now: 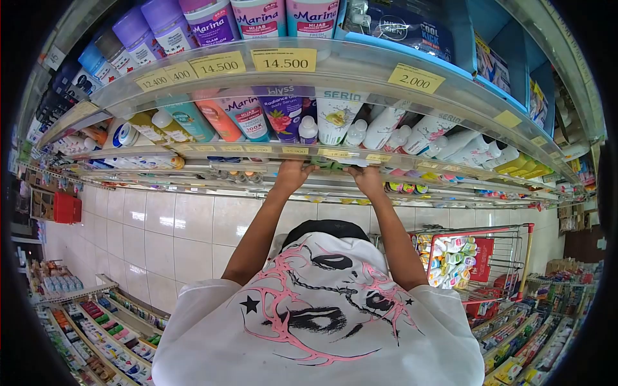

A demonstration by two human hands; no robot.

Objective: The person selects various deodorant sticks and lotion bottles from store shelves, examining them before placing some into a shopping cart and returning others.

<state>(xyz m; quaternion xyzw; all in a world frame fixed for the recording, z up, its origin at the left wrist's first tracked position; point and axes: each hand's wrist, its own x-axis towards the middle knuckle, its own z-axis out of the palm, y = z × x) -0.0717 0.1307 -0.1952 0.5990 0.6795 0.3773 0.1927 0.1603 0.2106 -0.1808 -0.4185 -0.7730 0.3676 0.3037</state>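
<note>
Both arms stretch forward into a lower shelf, below the row of tubes and bottles. My left hand (294,175) is at the left end of a small group of green items (331,165), its thumb turned inward and its fingers closed against them. From the other end, my right hand (365,180) closes on the same green items, thumb also inward. The shelf edge above hides part of the fingers, and the green items are too small to name. Just above the hands stand a white Serio tube (338,116) and a purple body serum tube (281,114).
Price labels (284,60) line the upper shelf edge (360,53), which juts out above the hands. Behind on the right stands a shopping cart (489,264) filled with bottles. More stocked shelves (103,334) lie behind on the left, across the tiled floor (154,238).
</note>
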